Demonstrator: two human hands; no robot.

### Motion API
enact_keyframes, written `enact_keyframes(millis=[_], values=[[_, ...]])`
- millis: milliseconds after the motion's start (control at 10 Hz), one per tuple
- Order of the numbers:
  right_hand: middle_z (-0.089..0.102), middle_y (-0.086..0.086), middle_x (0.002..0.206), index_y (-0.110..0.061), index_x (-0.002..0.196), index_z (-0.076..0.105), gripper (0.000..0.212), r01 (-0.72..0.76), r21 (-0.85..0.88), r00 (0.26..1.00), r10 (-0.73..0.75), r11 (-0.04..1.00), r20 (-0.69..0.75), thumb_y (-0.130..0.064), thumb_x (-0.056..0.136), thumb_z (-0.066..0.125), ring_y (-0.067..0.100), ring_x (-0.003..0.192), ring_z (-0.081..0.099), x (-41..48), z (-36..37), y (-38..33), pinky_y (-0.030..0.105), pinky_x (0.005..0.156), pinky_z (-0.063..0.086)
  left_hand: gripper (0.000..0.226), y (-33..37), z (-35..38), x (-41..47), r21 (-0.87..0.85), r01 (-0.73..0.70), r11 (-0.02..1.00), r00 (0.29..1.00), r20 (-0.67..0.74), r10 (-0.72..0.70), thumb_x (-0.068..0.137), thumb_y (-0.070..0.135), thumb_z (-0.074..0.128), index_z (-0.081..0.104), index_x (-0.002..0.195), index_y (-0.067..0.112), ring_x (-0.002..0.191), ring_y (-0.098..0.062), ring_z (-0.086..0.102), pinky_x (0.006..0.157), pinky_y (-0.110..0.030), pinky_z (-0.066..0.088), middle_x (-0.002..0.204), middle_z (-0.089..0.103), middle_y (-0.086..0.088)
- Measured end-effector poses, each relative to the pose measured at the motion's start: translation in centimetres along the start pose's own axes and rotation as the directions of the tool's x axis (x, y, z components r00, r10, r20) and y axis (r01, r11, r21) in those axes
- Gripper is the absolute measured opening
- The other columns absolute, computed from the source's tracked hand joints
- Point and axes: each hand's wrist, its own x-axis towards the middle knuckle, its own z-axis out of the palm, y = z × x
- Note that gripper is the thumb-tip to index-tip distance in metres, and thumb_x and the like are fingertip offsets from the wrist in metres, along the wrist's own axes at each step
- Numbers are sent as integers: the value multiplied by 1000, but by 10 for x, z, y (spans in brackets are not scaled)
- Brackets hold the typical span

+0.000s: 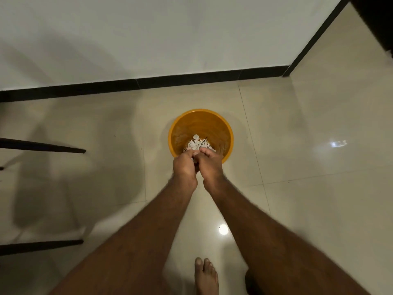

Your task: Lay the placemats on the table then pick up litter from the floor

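The left hand and right hand are pressed together, knuckles up, over the near rim of the bin. The fingers of both hands curl inward toward each other, and a small fleck of white shows in the gap between them. Whether either hand actually grips litter cannot be told from this angle (the palms face down and away). Both forearms are bare and extend straight out from the person toward the bin.

Directly beyond the fingertips, a heap of white paper scraps lies at the bottom of the bin, with a thin dark sliver lying among the scraps. The bin is round, orange and open-topped. It stands on the floor, near the wall but apart from it.

The floor is glossy cream tile with visible grout lines and bright light reflections. A black skirting runs along the base of the wall and turns a corner at upper right.

Two dark chair legs enter from the left edge, well apart from the bin. One bare foot rests on the tile at the bottom edge, between the forearms. No placemats or table appear in this view.
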Motion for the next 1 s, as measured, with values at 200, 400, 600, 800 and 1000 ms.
enact_keyframes(millis=[200, 400, 600, 800, 1000], values=[[76, 1, 85, -14, 106, 73, 18, 8, -142, 1000, -8, 990, 1, -15, 98, 57, 17, 77, 74, 63, 5, 17, 28, 65, 62, 44, -7, 13, 69, 193, -18, 981, 1000, 15, 15, 98, 49, 47, 73, 109, 15, 103, -27, 68, 102, -48, 52, 110, 72, -8], [72, 3, 114, -19, 129, 63, 34, 40, -303, 999, -29, 952, 42, -33, 100, 50, 22, 102, 69, 89, 11, 25, 39, 87, 59, 57, -5, 21, 84, 337, -29, 941, 1000, 10, 27, 101, 56, 42, 58, 136, 15, 118, -29, 61, 107, -47, 48, 131, 64, -9], [69, 1, 126, -21, 136, 60, 38, 149, -432, 989, -131, 889, 73, -41, 105, 46, 24, 111, 66, 90, 10, 15, 42, 96, 55, 56, 6, 32, 77, 485, -67, 872, 998, 35, 57, 104, 53, 36, 49, 144, 16, 117, -27, 59, 98, -39, 48, 133, 61, -9], [72, 0, 104, -19, 110, 65, 25, 404, -629, 909, -367, 664, 196, -36, 106, 46, 19, 94, 66, 65, -11, -16, 27, 78, 48, 49, 25, 11, 50, 717, -383, 582, 923, 265, 280, 107, 47, 30, 64, 127, 17, 107, -24, 65, 92, -39, 55, 121, 69, -7], [67, 6, 118, -16, 119, 60, 26, 496, -728, 833, -497, 473, 245, -29, 102, 46, 25, 109, 61, -9, -35, -86, 40, 96, 49, 51, 62, -17, -36, 758, -596, 265, 774, 455, 441, 106, 43, 27, 59, 132, 11, 122, -26, 57, 107, -37, 42, 134, 62, -11]])
